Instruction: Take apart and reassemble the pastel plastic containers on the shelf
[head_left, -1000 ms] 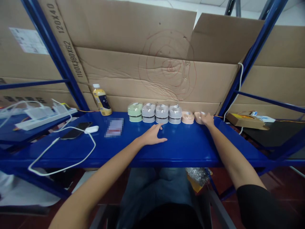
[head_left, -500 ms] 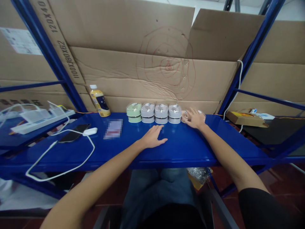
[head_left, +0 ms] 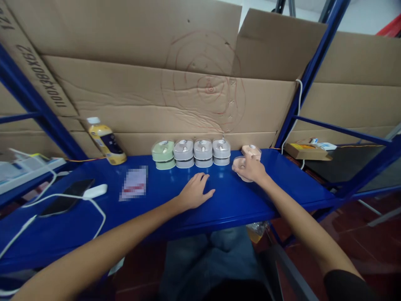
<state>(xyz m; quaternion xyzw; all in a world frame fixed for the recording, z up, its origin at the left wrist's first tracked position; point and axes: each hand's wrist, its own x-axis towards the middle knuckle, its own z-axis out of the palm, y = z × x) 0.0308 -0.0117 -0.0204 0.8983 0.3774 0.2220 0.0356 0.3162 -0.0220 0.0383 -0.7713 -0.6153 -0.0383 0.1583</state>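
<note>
My right hand point(head_left: 253, 168) is closed around a small pink lidded box point(head_left: 238, 164), low over the blue shelf. Just behind it, against the cardboard, a second pink lidded box point(head_left: 251, 150) stands partly hidden by my fingers. My left hand point(head_left: 194, 192) rests on the shelf, fingers stretched out, with nothing in it. Beyond that hand, small boxes with clear domed lids stand stacked in pairs in a row: one green stack point(head_left: 163, 154) at the left end, then three grey stacks point(head_left: 203, 153).
Toward the left are a yellow drink bottle point(head_left: 108, 142), a blurred-out card point(head_left: 134, 183), a black phone point(head_left: 66, 198) and white cables. Cardboard point(head_left: 125, 92) lines the back. An open carton point(head_left: 307, 151) lies on the right beyond a blue post point(head_left: 313, 71).
My right hand has drawn one pink box toward me, so the other now shows behind it. The view has swung to the right; my left hand still lies on the shelf.
</note>
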